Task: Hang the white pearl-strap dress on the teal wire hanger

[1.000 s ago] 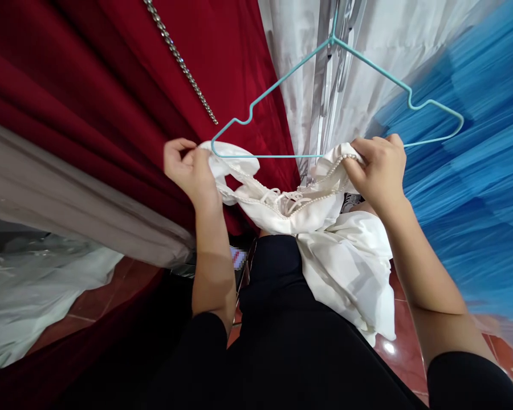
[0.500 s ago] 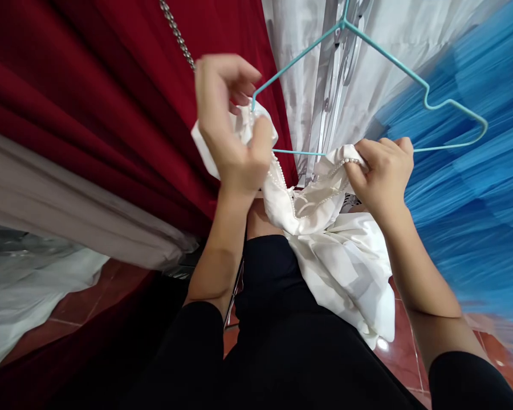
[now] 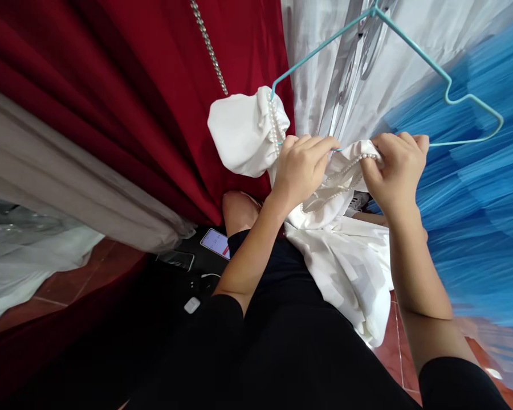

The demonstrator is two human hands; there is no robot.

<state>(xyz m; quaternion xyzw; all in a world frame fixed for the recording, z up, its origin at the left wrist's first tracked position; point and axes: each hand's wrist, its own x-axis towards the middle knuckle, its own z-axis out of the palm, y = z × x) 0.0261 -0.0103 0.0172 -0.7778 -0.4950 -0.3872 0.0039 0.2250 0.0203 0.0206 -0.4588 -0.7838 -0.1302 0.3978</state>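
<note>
A light-blue clothes hanger (image 3: 419, 54) is held up in front of me. A white dress (image 3: 346, 267) with pearl-beaded edging hangs from its left end by a puffy sleeve (image 3: 239, 134), while the skirt drapes down over my lap. My left hand (image 3: 301, 168) has its fingers curled over the hanger's lower bar, beside the beaded neckline; its thumb is hidden. Closed on the dress's other beaded strap is my right hand (image 3: 395, 165), which also lies against the lower bar. The hanger's right end has no fabric on it.
Red fabric (image 3: 154, 85) with a beaded chain (image 3: 209, 45) hangs at left, above a beige cloth (image 3: 68, 176). White drapery (image 3: 312, 57) is behind, blue tulle (image 3: 474, 228) at right. A lit phone (image 3: 216, 243), a dark phone (image 3: 175, 260) and a white earbud case (image 3: 192, 305) lie at my left.
My left hand has moved from the hanger's left end down and right to the lower bar, leaving the sleeve on that end. My right hand keeps its hold on the strap.
</note>
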